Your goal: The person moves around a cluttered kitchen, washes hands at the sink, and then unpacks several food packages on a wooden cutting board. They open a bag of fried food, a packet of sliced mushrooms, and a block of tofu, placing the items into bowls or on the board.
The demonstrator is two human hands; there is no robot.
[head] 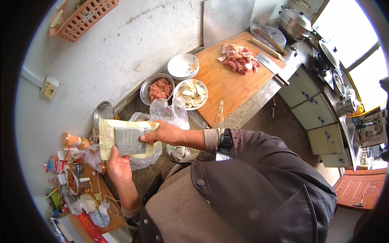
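A cream-coloured packet (107, 136) with a printed grey panel is held up between both hands. My right hand (165, 132), with a watch at the wrist, grips its right end, thumb on the printed face. My left hand (120, 170) holds the lower edge, thumb in front; its other fingers are partly hidden. Beyond the packet are crumpled clear plastic bags (174, 112), a plate of pale sliced pieces (192, 95) and a bowl of minced meat (159, 88). Cut raw meat (238, 59) lies on a wooden cutting board (209, 82).
A cleaver (269, 63) rests at the board's far edge, near a pale wooden stick (266, 48). Stacked plates (183, 65) stand by the wall. A metal bowl (102, 111), jars (71, 139) and a cluttered wooden table (114, 212) are to the left. A steamer pot (294, 25) stands far right.
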